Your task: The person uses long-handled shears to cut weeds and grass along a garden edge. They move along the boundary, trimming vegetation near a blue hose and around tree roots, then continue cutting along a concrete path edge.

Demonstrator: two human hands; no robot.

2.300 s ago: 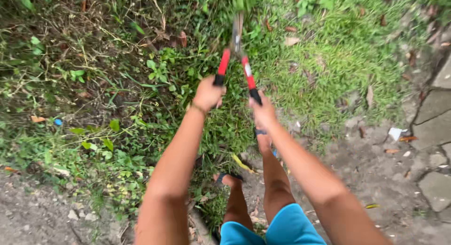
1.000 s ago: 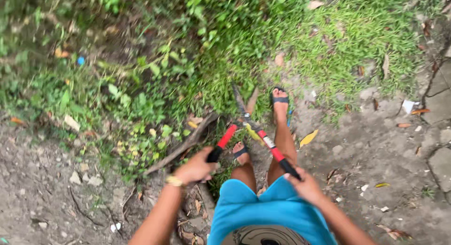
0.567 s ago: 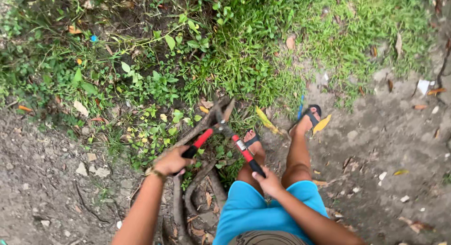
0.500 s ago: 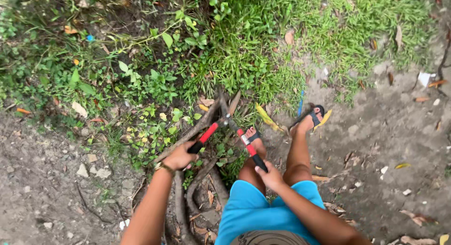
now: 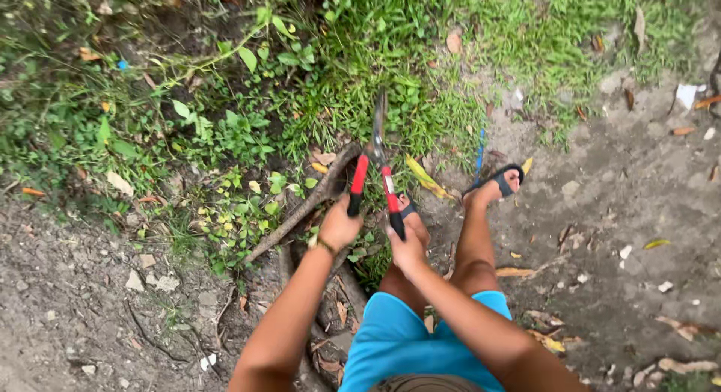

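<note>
I see the left hand (image 5: 339, 225) clenched round the left black grip of the shears (image 5: 375, 170), and the right hand (image 5: 406, 249) clenched round the right black grip. Both fists are shut on the tool, near each other, just apart.

The shears sit mid-scene, just far of both hands. Long axis runs near-to-far, almost straight up the view, tipped slightly left at the far end. The blades (image 5: 378, 125) point far, away from me, into the grass (image 5: 390, 69). Blades look closed together, one thin grey line; a bit blurred, so I cannot tell if anything is caught between them. The red handles (image 5: 359, 174) spread only a little toward the near end, making a narrow V.

A brown root (image 5: 304, 208) lies left of the handles, running from near-left up to far-right, its far end just beside the pivot. Cannot tell if touching.

A yellow leaf (image 5: 422, 174) lies just right of the shears. My right foot in a dark sandal (image 5: 499, 180) is further right on bare dirt (image 5: 623, 204). Blue shorts (image 5: 405, 343) at the near edge. Leafy weeds (image 5: 225, 133) fill the far left. A wristband (image 5: 324, 245) is on the left wrist.
</note>
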